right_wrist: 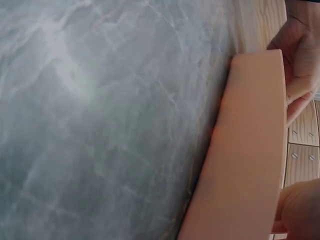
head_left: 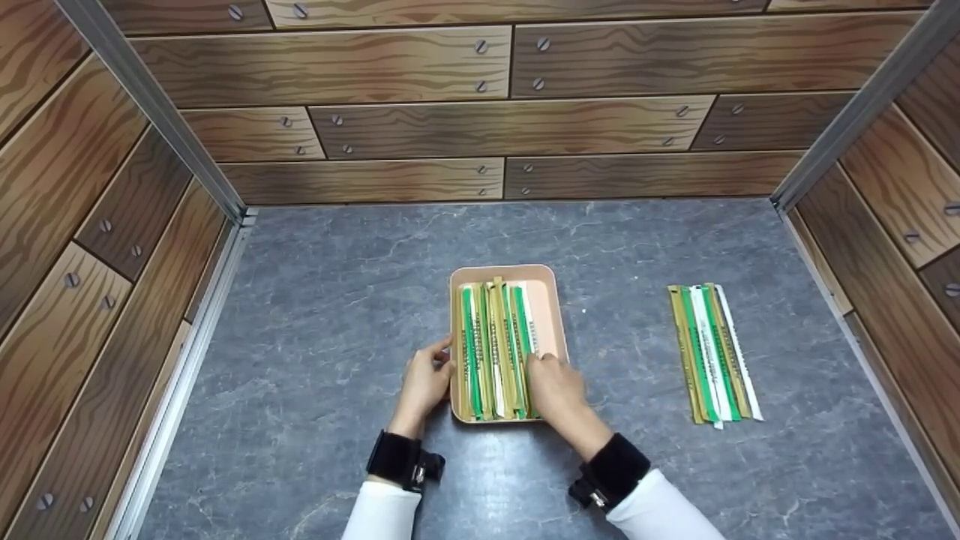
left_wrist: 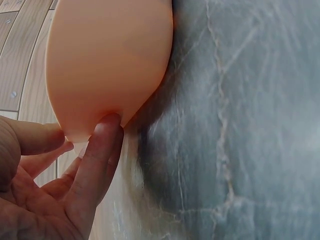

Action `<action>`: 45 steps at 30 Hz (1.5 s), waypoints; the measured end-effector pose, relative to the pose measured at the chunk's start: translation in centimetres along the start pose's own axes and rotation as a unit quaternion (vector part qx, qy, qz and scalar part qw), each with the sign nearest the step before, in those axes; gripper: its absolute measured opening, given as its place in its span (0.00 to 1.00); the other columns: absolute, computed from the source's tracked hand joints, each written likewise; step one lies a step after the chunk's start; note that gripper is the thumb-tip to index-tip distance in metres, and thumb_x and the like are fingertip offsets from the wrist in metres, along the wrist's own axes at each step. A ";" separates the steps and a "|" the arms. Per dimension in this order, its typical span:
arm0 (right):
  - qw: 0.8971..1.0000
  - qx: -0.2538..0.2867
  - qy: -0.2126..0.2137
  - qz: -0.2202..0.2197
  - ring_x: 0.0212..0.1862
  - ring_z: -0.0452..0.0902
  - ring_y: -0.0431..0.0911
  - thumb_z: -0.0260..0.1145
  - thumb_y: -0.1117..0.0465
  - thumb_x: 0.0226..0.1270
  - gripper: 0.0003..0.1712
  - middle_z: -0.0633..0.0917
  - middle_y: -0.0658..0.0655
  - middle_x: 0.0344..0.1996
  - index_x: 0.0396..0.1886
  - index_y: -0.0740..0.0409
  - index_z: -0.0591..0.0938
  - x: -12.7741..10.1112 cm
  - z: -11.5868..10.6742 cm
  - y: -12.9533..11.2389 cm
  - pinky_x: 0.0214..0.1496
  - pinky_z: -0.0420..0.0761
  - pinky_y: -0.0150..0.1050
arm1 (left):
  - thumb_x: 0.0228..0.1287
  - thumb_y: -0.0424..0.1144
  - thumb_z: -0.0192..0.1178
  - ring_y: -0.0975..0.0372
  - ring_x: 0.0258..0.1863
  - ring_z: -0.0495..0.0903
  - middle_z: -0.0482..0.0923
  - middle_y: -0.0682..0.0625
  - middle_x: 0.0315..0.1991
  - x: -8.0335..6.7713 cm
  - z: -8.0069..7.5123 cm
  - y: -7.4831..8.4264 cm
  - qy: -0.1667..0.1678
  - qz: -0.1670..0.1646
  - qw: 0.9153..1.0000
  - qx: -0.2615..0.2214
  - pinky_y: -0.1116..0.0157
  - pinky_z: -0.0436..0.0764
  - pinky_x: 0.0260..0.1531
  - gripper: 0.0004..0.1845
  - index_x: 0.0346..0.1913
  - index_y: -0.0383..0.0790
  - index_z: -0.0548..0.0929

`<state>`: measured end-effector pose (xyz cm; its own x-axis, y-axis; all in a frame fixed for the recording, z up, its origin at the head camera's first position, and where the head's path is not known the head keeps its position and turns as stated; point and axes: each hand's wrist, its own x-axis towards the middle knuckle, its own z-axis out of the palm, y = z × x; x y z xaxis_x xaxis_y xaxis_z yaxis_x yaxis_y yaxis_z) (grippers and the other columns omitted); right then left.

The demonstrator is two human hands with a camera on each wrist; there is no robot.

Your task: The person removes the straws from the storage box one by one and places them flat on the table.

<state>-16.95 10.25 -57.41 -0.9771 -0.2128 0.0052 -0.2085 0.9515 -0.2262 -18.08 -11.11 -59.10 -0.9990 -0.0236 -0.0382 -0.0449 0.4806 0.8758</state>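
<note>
Wood-print panels with painted screw heads wall in three sides of your space, and under your hands lies a grey marbled worktop. On it you have one peach tray, near the middle, holding a row of long narrow paper sleeves packed side by side, green, olive and white (roughly eight or nine, though they overlap too much for a firm count). Well apart to your right, straight on the worktop, lies a second bundle of sleeves of the same kinds, about six, fanned slightly at the near end. Dark print runs along the sleeves in both groups, but it is too small to read. Your left hand sits against the tray's left wall at its near end; in the left wrist view its fingers are nearly straight, one fingertip pressed on the tray's outer side and the thumb touching the rim beside it, so the hand steadies rather than clasps. Your right hand lies over the near right part of the tray, fingers bent down onto the rightmost sleeves; whether they pinch one or merely rest on them you cannot tell from these views, since the right wrist view shows only the tray's outer wall and the worktop.
</note>
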 end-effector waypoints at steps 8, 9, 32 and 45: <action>1.000 -0.013 0.011 0.021 0.25 0.78 0.56 0.67 0.75 0.53 0.08 0.80 0.61 0.24 0.33 0.63 0.83 0.2 0.3 -0.2 0.21 0.80 0.51 | 0.62 0.25 0.60 0.57 0.32 0.84 0.83 0.43 0.35 0.0 0.0 -0.1 0.000 0.004 1.000 -0.002 0.60 0.81 0.36 0.23 0.62 0.32 0.78; 1.000 -0.009 0.012 0.021 0.25 0.78 0.56 0.66 0.75 0.52 0.08 0.80 0.61 0.24 0.33 0.63 0.83 0.3 0.3 -0.2 0.22 0.80 0.51 | 0.62 0.25 0.60 0.57 0.32 0.84 0.83 0.43 0.35 0.0 0.0 -0.1 0.001 0.004 1.000 0.001 0.59 0.81 0.36 0.23 0.62 0.33 0.78; 0.986 0.143 -0.033 0.076 0.28 0.81 0.56 0.62 0.77 0.46 0.30 0.85 0.68 0.40 0.54 0.66 0.81 0.6 -0.6 0.7 0.21 0.79 0.45 | 0.62 0.26 0.61 0.59 0.30 0.82 0.82 0.44 0.35 0.0 0.1 -0.1 0.002 -0.001 1.000 0.001 0.60 0.80 0.35 0.24 0.62 0.34 0.78; 0.975 0.210 0.027 0.064 0.23 0.75 0.47 0.64 0.76 0.48 0.29 0.80 0.53 0.22 0.55 0.67 0.80 -0.3 -4.4 4.2 0.25 0.77 0.42 | 0.62 0.26 0.61 0.61 0.27 0.80 0.82 0.44 0.35 0.1 0.1 -0.1 0.000 -0.007 1.000 0.000 0.62 0.79 0.31 0.24 0.63 0.35 0.78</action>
<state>-17.76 15.28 -54.07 -0.9971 -0.0762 0.0001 -0.0606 0.7917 -0.6079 -18.14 -11.08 -59.27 -0.9983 -0.0298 -0.0509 -0.0589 0.4794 0.8756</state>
